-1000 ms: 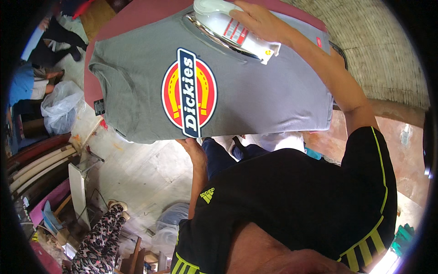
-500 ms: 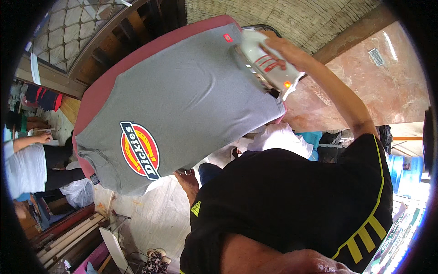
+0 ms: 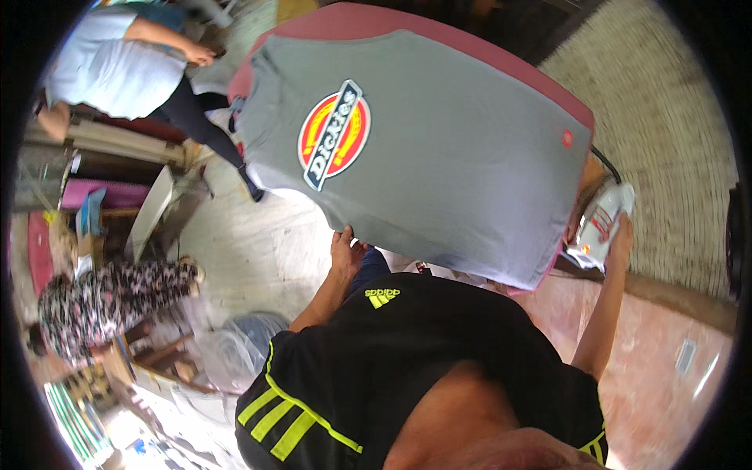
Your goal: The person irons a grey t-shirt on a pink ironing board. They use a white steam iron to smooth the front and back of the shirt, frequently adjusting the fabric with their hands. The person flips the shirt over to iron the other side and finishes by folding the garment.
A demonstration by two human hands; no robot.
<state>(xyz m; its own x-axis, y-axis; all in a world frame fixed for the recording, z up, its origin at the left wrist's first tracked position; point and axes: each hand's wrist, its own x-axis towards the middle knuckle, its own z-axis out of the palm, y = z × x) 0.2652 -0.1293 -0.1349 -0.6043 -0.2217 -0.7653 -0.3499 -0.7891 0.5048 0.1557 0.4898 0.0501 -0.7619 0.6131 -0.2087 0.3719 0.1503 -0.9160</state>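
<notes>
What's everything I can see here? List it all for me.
T-shirt: one, grey with a round red and yellow badge, spread over the board.
Ironing board: one, maroon cover, under the T-shirt.
Iron: one, white, at the board's right end.
Other people: two, one in a pale blue top upper left, one in patterned clothes at left.
Left hand: at the T-shirt's near edge.
Right hand: on the iron.

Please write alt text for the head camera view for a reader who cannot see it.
A grey T-shirt with a round red-and-yellow logo lies flat on a red-edged ironing board. The person's left hand touches its near edge, and the right hand holds a white iron just off the shirt's right end. Two other people stand at the left.
</notes>
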